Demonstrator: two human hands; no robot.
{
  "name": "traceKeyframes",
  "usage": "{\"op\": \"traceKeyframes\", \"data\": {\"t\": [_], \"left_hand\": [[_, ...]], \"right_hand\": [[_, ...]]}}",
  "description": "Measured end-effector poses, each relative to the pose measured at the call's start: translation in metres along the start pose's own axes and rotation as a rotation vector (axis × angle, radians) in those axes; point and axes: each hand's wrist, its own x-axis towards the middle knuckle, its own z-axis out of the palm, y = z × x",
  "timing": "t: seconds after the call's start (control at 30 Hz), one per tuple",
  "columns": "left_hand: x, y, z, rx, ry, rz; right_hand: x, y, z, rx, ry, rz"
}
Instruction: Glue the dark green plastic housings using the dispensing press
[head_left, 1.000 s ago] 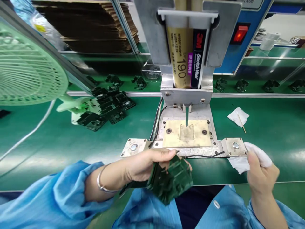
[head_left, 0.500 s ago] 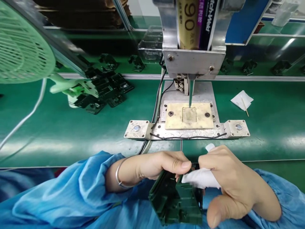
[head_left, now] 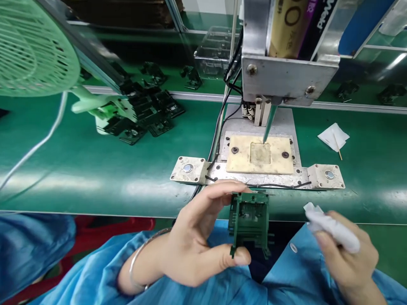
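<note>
My left hand [head_left: 197,237] grips a dark green plastic housing [head_left: 251,220] between the thumb below and the fingers above. The housing is turned so that its hollow, slotted inside faces me. Off to the right, my right hand [head_left: 349,254] is closed around a crumpled white wipe [head_left: 333,231], apart from the housing. Beyond both hands stands a glue dispenser [head_left: 289,80], its green nozzle [head_left: 269,123] pointing down at a cream fixture plate [head_left: 235,163] with a square recess.
Several dark plastic parts [head_left: 149,112] lie in a heap by the green fan [head_left: 38,51]. Button boxes [head_left: 188,168] flank the fixture. A white paper piece [head_left: 332,135] with a thin stick lies on the right. Black cables [head_left: 219,131] run beside the dispenser.
My right hand has drawn the wipe away from the housing, to the right. My left hand has raised and turned the housing. The view has shifted slightly.
</note>
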Motion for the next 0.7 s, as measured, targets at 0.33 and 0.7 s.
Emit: {"op": "traceKeyframes", "data": {"t": [0.33,0.7], "left_hand": [[0.002,-0.005,0.013,0.098,0.008,0.154],[-0.003,-0.015,0.015,0.133,0.031,0.148]], "right_hand": [[0.029,-0.058,0.045,-0.037,-0.19,-0.494],[0.044,-0.039,0.042,-0.016,-0.23,-0.452]]}}
